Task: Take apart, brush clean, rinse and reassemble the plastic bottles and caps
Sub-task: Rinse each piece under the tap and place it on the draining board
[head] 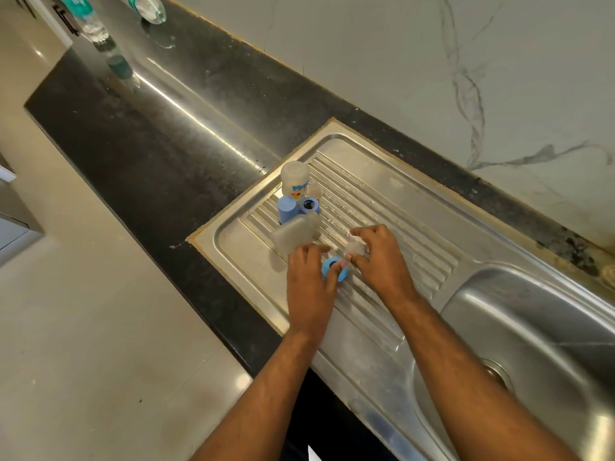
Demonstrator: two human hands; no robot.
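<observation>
Drainboard (416, 221): hands (311, 287) pinching blue ring (332, 266), teat (355, 248).

I see a printed frosted bottle (294, 178) standing mouth-down at the far corner of the ribbed draining board (416, 234), with a small clear nipple (314, 188) just beside it on the right. In front of it stands a tall blue cap (287, 208), and next to that a blue screw ring (309, 205) with its hole facing up. A second frosted bottle (294, 235) lies tilted on its side just nearer to me. Nearest, a second blue ring (333, 268) sits pinched at my left hand (309, 294), and my right hand (379, 261) holds a clear nipple (355, 248) just above it.
</observation>
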